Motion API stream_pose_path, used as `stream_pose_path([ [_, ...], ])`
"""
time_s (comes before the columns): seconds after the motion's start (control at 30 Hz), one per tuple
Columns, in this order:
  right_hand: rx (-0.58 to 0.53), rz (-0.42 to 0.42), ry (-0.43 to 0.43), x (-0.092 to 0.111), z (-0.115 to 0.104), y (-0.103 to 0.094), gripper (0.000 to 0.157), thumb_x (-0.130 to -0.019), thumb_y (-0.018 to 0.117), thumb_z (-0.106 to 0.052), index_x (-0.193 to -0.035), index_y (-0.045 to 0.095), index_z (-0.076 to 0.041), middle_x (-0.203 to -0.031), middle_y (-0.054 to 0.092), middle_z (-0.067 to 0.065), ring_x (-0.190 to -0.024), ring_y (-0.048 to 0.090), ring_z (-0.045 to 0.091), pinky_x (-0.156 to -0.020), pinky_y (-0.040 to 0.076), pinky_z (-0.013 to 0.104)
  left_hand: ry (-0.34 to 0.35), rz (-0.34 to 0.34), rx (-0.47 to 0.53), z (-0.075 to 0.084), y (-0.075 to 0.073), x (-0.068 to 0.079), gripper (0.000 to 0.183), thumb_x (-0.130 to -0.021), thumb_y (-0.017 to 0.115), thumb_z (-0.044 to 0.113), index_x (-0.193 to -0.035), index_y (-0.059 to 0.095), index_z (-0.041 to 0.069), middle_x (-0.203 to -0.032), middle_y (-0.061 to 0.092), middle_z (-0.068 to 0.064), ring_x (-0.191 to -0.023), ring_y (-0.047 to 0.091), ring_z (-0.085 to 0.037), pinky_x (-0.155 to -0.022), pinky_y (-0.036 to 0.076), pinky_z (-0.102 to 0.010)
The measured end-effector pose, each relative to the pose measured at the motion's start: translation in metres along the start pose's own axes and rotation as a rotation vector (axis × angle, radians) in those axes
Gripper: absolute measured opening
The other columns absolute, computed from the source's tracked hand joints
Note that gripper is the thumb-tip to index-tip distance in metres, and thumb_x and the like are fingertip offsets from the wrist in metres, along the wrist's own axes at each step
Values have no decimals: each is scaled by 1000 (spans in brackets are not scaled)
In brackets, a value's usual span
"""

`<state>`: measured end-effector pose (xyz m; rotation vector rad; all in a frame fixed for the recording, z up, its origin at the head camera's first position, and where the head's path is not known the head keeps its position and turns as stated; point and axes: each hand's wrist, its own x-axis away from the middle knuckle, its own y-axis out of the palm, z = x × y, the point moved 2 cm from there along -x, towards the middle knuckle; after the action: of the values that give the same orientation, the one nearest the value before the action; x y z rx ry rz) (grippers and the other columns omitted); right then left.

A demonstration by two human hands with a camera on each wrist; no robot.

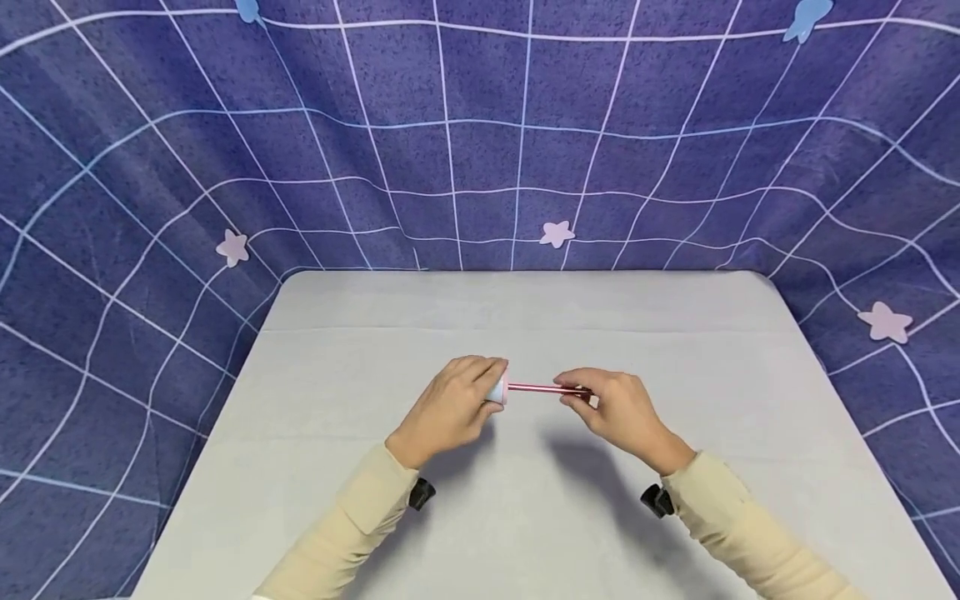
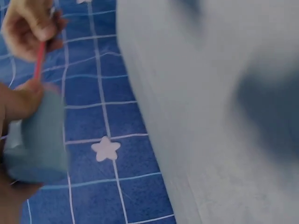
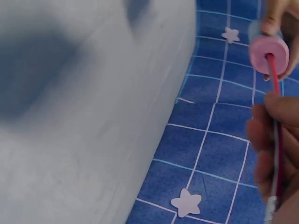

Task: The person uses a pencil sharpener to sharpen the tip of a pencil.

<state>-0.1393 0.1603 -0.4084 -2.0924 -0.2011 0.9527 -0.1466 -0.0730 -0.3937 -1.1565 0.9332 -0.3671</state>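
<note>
In the head view, my left hand (image 1: 450,402) grips a small pencil sharpener (image 1: 496,391) with a light blue body, held over the table. Its pink end (image 3: 258,55) faces right and has a round hole. A red pencil (image 1: 534,387) runs level from that hole to my right hand (image 1: 622,408), which pinches it between thumb and fingers. The pencil's tip is hidden inside the sharpener. Past my right fingers, the silvery ferrule end (image 3: 270,207) of the pencil shows in the right wrist view. From the left wrist view, the sharpener's body (image 2: 44,135) looks like a rounded cylinder.
Below both hands spreads a table with a pale grey-white cover (image 1: 510,517); the hands cast shadows on it. Blue gridded fabric (image 1: 480,150) with pale stars hangs behind and at both sides. A black camera mount (image 1: 657,500) sits under the right wrist.
</note>
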Motion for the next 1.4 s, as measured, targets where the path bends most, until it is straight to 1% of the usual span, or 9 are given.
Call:
stream_pose_path([
  [0.1, 86, 94, -145, 1, -2, 3, 23, -73, 77, -2, -93, 72, -11, -82, 72, -2, -63, 64, 8, -51, 49, 25, -78, -115, 160, -8, -4, -2, 50, -83, 73, 22, -123, 60, -5, -118, 66, -14, -108, 62, -24, -96, 49, -36],
  [0.2, 149, 163, -252, 2, -4, 4, 9, -88, 66, -9, -94, 72, -10, -83, 72, -1, -65, 66, 13, -53, 52, 29, -140, -212, 303, -13, -9, -5, 49, -85, 71, 22, -123, 59, -6, -116, 67, -14, -105, 63, -23, -94, 50, -36],
  [0.43, 401, 343, -513, 4, -15, 2, 23, -96, 51, -6, -98, 73, -5, -83, 72, 1, -59, 59, 15, -48, 43, 26, -237, -329, 535, -20, -18, -6, 44, -86, 71, 23, -122, 63, -1, -110, 69, -9, -96, 64, -16, -87, 53, -33],
  [0.57, 411, 369, -554, 6, -17, 1, 21, -95, 52, -5, -97, 73, -5, -81, 71, 0, -54, 53, 14, -45, 36, 24, -245, -361, 567, -16, -23, -6, 42, -85, 71, 22, -120, 64, -1, -110, 70, -9, -102, 65, -17, -91, 52, -33],
  [0.7, 377, 361, -529, 6, -18, 2, 23, -94, 50, -3, -97, 73, -4, -80, 70, 0, -53, 52, 14, -42, 34, 23, -192, -304, 466, -8, -25, -6, 43, -84, 72, 18, -120, 63, -4, -106, 70, -9, -98, 65, -18, -90, 53, -33],
  [1.0, 160, 221, -265, 5, -17, 1, 20, -95, 56, -12, -90, 75, -6, -75, 71, 0, -52, 56, 9, -41, 42, 21, 75, 99, -42, 8, -12, 6, 50, -75, 80, 23, -114, 65, -4, -108, 69, -12, -96, 65, -23, -88, 52, -33],
  [1.17, -160, -50, 86, -1, -14, -1, 12, -79, 72, -2, -90, 76, -6, -70, 70, -1, -49, 41, -3, -41, 34, 16, 185, 326, -225, 14, -5, 12, 39, -76, 78, 15, -109, 67, -4, -105, 71, -13, -94, 66, -23, -89, 52, -33],
  [1.27, -421, -239, 331, -5, -9, -2, 13, -83, 67, 1, -94, 75, 1, -72, 71, 5, -54, 47, -4, -47, 39, 16, 236, 462, -283, 17, -1, 14, 22, -88, 66, 11, -104, 69, -3, -102, 72, -14, -91, 68, -23, -87, 54, -34],
  [1.4, -698, -425, 528, -8, 0, -2, 17, -88, 61, 0, -97, 70, 11, -69, 69, 8, -52, 46, 0, -47, 37, 16, 296, 584, -334, 21, 3, 15, 19, -95, 55, 6, -101, 71, -1, -101, 73, -12, -89, 69, -22, -86, 55, -33],
])
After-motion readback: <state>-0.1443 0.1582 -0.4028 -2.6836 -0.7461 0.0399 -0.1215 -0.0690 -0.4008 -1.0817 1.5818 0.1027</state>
